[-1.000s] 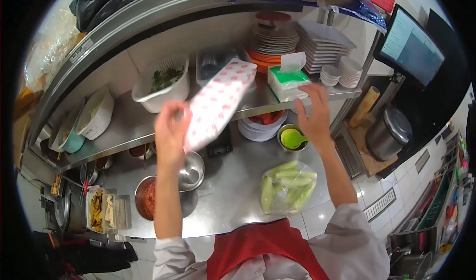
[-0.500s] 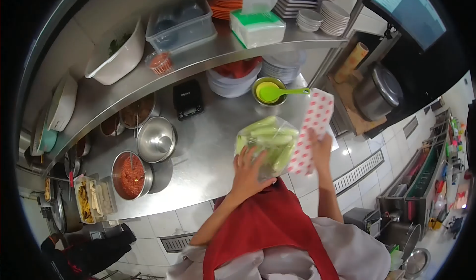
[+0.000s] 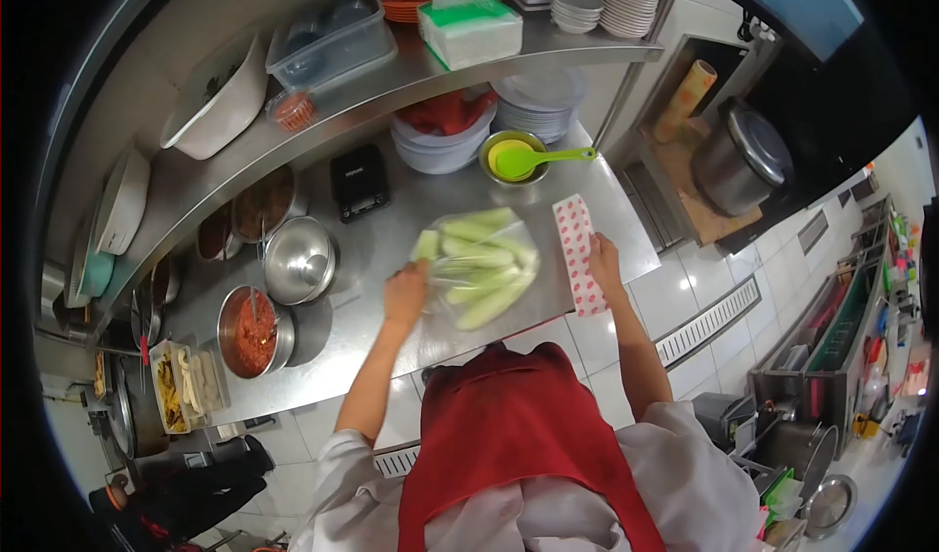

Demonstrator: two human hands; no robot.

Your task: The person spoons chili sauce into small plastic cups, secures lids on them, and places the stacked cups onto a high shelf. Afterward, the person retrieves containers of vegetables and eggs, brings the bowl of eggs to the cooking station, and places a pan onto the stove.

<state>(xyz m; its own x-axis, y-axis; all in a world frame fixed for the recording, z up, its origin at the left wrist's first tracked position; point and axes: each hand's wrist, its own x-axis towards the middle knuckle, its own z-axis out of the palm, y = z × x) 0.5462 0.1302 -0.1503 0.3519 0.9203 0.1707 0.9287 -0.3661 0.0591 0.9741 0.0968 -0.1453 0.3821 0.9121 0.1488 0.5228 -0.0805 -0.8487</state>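
A clear plastic bag of long, pale green, cucumber-like pieces is over the steel table, slightly blurred. My left hand is closed on the bag's left edge, its fingers curled in. To the right, my right hand grips the edge of a folded white paper with a pink-red spotted print. A gap of steel tabletop separates the paper from the bag. Beyond the bag, a metal bowl holds something yellow and a lime-green scoop.
Left on the table are an empty steel bowl, a bowl of red chopped food and a black scale. A shelf with tubs, plates and a tissue pack overhangs the back. Another person is at lower left.
My left hand has gone from lying spread on the bag to gripping its left edge, and the bag has shifted left. The spotted paper has moved slightly left with my right hand.
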